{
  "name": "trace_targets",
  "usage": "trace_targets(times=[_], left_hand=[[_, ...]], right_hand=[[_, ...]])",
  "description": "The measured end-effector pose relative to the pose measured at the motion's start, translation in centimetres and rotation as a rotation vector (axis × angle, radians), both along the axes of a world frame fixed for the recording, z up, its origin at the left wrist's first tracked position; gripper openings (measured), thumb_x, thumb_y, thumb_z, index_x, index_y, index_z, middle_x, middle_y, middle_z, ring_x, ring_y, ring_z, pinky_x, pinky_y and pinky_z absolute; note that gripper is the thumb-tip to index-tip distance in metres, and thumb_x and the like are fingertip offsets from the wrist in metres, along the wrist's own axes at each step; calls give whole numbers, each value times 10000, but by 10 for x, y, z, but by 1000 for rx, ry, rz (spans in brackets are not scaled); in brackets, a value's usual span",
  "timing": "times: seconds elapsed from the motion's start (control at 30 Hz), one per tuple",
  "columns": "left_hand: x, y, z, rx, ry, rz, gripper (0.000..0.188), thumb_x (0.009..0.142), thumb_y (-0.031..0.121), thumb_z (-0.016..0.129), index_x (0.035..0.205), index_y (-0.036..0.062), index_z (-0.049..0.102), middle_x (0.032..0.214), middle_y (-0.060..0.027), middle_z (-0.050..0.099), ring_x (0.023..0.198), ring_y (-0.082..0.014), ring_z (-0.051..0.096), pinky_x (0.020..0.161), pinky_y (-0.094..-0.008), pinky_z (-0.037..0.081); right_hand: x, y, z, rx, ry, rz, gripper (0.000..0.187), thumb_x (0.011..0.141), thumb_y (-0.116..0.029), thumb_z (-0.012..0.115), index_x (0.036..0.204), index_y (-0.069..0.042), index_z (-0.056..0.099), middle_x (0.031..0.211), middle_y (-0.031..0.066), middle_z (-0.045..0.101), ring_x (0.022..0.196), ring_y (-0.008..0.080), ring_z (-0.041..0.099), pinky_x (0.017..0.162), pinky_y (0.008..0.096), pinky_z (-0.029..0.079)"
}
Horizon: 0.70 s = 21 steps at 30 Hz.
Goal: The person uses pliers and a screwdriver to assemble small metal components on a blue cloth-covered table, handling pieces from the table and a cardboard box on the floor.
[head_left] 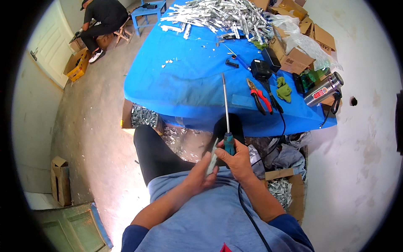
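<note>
My right hand is closed around the teal handle of a long screwdriver, its metal shaft pointing away from me toward the table. Close beside it, my left hand grips a narrow pale grey strip-shaped piece, tilted and held above my lap. The strip's upper end lies next to the screwdriver handle; whether they touch I cannot tell. A large pile of similar silvery-white pieces covers the far part of the blue-covered table.
Red-handled pliers, a black power adapter, a green cloth and a steel flask are on the table's right. Boxes of parts stand below, left and right. Another person sits at far left.
</note>
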<state>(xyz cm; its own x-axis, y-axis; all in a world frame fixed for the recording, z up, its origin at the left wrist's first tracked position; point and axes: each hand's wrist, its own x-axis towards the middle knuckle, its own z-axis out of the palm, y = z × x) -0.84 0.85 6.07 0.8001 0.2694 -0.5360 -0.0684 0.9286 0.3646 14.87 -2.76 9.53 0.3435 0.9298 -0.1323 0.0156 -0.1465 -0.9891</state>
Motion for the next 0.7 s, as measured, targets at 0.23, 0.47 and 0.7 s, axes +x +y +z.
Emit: trace_targets(times=[0.23, 0.47, 0.7], left_hand=[[-3, -1, 4, 15, 4, 36, 603, 966, 638, 285, 764, 112, 503, 524, 26, 358, 412, -82, 282, 382, -216, 232], [0, -4, 1, 54, 15, 82, 568, 968, 620, 323, 787, 110, 496, 551, 22, 372, 416, -75, 284, 375, -209, 228], [0, -5, -3, 190, 100, 93, 538, 963, 615, 359, 791, 124, 495, 564, 31, 377, 433, -72, 301, 392, -199, 242]], right_hand=[[-3, -4, 1, -2, -38, 77, 255, 820, -134, 737, 1013, -6, 631, 918, 35, 649, 832, 98, 593, 751, 250, 492], [-5, -5, 9, 2, -53, 96, 266, 814, -123, 740, 1032, -14, 635, 931, 23, 645, 844, 84, 580, 768, 239, 483], [-3, -5, 7, 14, -187, 134, 237, 812, -104, 718, 1019, -17, 639, 921, 19, 641, 834, 80, 573, 770, 234, 478]])
